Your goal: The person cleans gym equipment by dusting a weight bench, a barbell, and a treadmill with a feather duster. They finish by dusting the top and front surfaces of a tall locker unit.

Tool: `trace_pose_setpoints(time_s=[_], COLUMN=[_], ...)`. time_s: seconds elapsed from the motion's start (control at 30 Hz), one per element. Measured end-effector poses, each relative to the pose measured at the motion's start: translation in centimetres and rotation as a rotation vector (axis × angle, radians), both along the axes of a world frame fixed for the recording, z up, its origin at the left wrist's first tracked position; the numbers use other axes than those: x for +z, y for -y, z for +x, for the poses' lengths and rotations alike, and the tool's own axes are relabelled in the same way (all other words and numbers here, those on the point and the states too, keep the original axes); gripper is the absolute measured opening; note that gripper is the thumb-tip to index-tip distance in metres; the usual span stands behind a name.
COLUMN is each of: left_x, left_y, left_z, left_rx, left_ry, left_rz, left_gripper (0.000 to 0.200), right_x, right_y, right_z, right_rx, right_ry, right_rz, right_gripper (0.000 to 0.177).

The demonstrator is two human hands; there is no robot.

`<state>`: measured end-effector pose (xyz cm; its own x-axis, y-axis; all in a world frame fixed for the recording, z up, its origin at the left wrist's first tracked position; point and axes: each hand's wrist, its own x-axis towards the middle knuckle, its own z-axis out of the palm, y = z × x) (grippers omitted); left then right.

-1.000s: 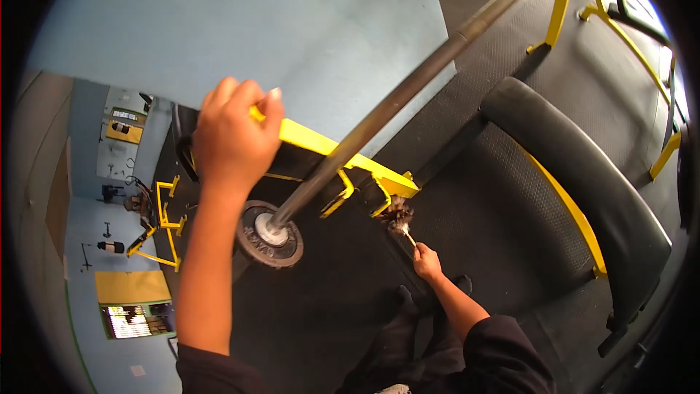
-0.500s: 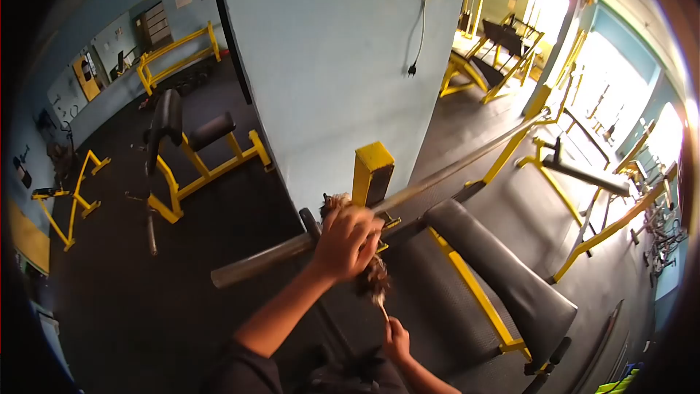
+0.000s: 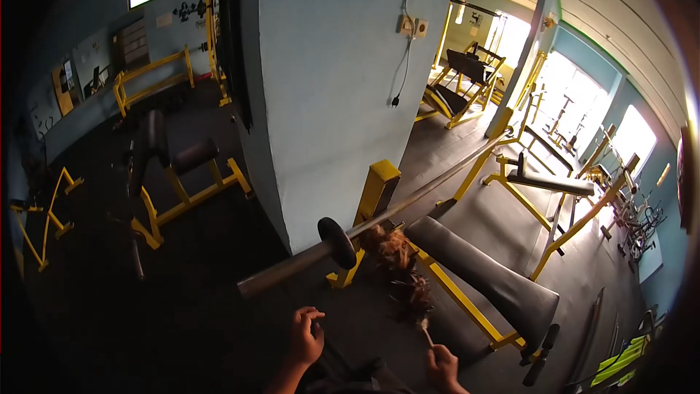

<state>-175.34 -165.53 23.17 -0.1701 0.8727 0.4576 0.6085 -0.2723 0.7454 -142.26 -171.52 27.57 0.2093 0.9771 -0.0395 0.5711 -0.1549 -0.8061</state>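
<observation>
My right hand [image 3: 442,367] is closed around the thin handle of a brown feather duster [image 3: 413,284]. The duster's feathers reach up to the barbell [image 3: 430,187], near the yellow upright [image 3: 378,188], and overlap the edge of the bench frame. Lower and to the left, my left hand [image 3: 307,335] is raised off the bar, its fingers loosely bent and apart from the thumb, with nothing visible in it. Above that hand juts the bar's thick sleeve end [image 3: 281,271], with a round dark collar [image 3: 337,242] at its inner side.
A black padded bench [image 3: 485,270] with a yellow frame lies right of the duster. The blue-grey pillar [image 3: 332,102] stands straight ahead, a cable and plug [image 3: 396,101] hanging on it. Another padded machine [image 3: 182,168] is at left, and a further bench [image 3: 550,181] at right.
My left hand has let go of the bar area and dropped down-left, uncovering the collar. The duster and my right hand have moved right, and the view has shifted.
</observation>
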Motion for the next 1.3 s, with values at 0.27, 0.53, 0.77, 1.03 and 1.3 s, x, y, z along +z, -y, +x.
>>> trace_pose_setpoints(time_s=[0.27,0.53,0.77,1.03,1.3], left_x=[-0.3,2.7,-2.5,-13.4,-28.4], left_y=[2.7,2.4,6.6,14.0,16.8], left_z=[-0.7,4.4,8.5,19.1,21.2], left_rx=[-0.204,-0.493,-0.504,-0.885,-1.009], left_ry=[-0.047,-0.004,0.053,-0.242,-0.746], left_rz=[-0.061,-0.021,-0.34,-0.634,-0.788], left_gripper=[0.038,0.031,0.036,0.05,0.043], right_x=[3.7,-0.2,-11.3,-24.0,-29.0], right_y=[0.2,-7.3,6.6,34.0,59.7], right_z=[3.8,-1.3,2.0,9.9,12.8], right_rx=[0.052,-0.022,-0.132,-0.615,-1.335], right_ry=[0.393,0.275,-0.019,-0.145,-0.341], right_rz=[0.111,0.291,0.297,-0.618,-1.093], right_gripper=[0.01,0.013,0.013,0.041,0.028])
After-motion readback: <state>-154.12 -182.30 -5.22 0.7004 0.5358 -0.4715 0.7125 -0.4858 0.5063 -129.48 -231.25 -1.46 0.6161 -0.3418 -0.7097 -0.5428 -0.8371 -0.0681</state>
